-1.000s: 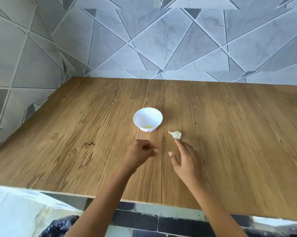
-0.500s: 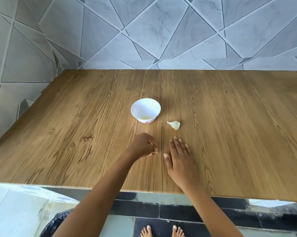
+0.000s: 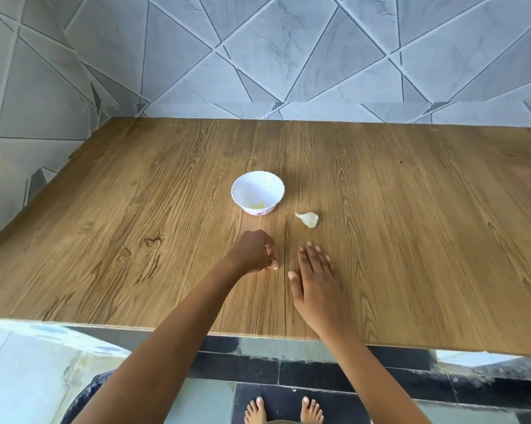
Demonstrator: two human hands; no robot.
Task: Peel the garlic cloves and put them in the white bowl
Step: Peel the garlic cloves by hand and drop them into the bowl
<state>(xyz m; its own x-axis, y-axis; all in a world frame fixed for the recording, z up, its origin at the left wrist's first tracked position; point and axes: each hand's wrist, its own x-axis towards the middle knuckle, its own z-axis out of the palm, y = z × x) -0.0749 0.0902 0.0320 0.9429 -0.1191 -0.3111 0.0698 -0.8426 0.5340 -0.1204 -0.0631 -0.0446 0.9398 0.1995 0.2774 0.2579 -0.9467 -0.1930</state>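
clove [image 3: 308, 219] is seen on worktop [image 3: 411, 240], just right of bowl [image 3: 257, 191], apart from both hands | left hand [image 3: 253, 252]: fingers curled in, nothing seen held | right hand [image 3: 314, 275]: fingers straight, laid flat | clove is judged light, firm, papery-skinned, apt to skid; best pinched across its plump middle

I see soft, even daylight; faint shadows on the desk [image 3: 411, 240], wide-angle bending at the edges, slight blur.

Likely a home kitchen: grey marble-look wall tiles [image 3: 288, 56] behind a wood-grain desk [image 3: 411, 240], a tiled floor [image 3: 258, 368], bare feet [image 3: 311, 410], a white bowl [image 3: 242, 191], a garlic clove [image 3: 308, 219].
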